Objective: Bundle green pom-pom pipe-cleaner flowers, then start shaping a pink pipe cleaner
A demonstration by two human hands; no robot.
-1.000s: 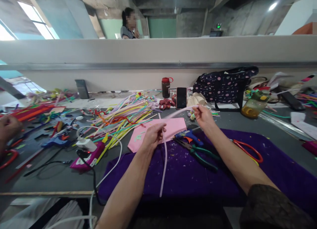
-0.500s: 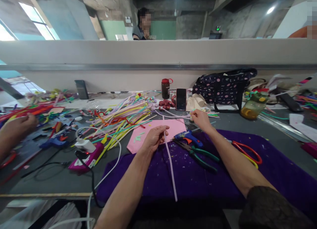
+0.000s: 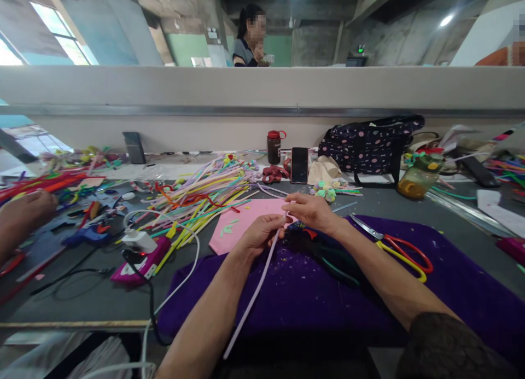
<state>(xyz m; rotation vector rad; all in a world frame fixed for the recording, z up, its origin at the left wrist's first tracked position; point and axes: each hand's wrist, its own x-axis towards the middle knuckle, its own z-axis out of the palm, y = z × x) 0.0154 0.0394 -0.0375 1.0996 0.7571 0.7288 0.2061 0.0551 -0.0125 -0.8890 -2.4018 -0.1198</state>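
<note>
My left hand (image 3: 261, 235) is closed, pinching a pale lilac pipe cleaner (image 3: 255, 298) near its upper end. The long free part slants down toward me over the purple cloth (image 3: 303, 308). Right beside it, my right hand (image 3: 314, 211) pinches the top of the same pipe cleaner, fingertips almost meeting the left ones. A pink foam sheet (image 3: 229, 215) with small green scraps lies behind my hands. Partly hidden under my right hand are a blue glue gun (image 3: 301, 227) and green-handled pliers (image 3: 338, 267). Red-and-yellow scissors (image 3: 404, 252) rest right of my right forearm.
Many pipe cleaners (image 3: 205, 196) are heaped at back left. A magenta power strip (image 3: 141, 267) with white cable sits left. A phone (image 3: 299, 165), bottle (image 3: 274, 146), patterned bag (image 3: 369, 149) and amber jug (image 3: 418, 176) line the back. Another person's hand (image 3: 30, 215) is at far left.
My right hand has come in from the back right to meet my left at the pipe cleaner's top. The pipe cleaner's lower end has swung left.
</note>
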